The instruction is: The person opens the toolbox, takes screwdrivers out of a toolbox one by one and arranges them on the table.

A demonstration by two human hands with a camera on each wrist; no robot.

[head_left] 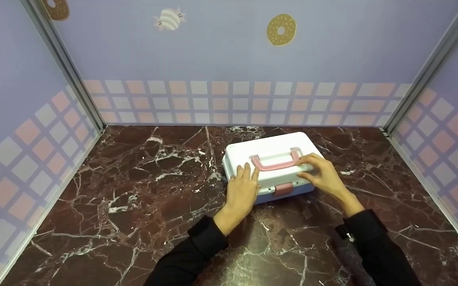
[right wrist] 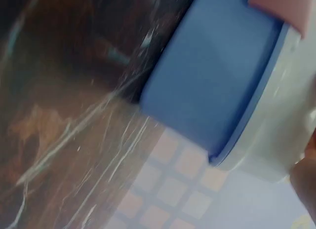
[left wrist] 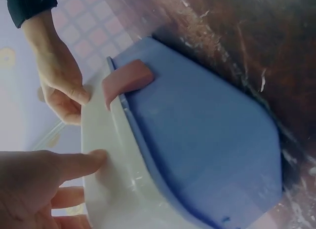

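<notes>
**A stiff carry case [head_left: 266, 179], best steadied low and lifted high**

Nearest are the black left sleeve [head_left: 191, 252] and right sleeve [head_left: 379, 242], reaching in toward the case, which sits right of centre on the tabletop.

The hands are apart. The left hand [head_left: 241, 190] lays extended fingers over the lid's near left corner, thumb against its front. The right hand [head_left: 326, 174] is at the lid's right side, thumb and fingertips spaced apart; whether a fingertip touches the handle, I cannot tell.

Next comes the blue base [left wrist: 197, 135], its walls smooth and probably rigid plastic: slick under dry fingers, hardly fragile. The pink latch [head_left: 283, 189] bridges the seam; whether it is snapped home is unclear, so a palm under the base looks safer than trusting it.

The white lid [head_left: 270, 143] sits down on the base, its rounded edges likely to slip in a light pinch. Above it the pink handle [head_left: 278, 166] tilts toward the person, the natural hold for lifting. Contents are hidden, so weight is a guess: light if empty.

Beyond, the marbled tabletop [head_left: 157, 167] meets the lilac back wall [head_left: 221, 51].
</notes>
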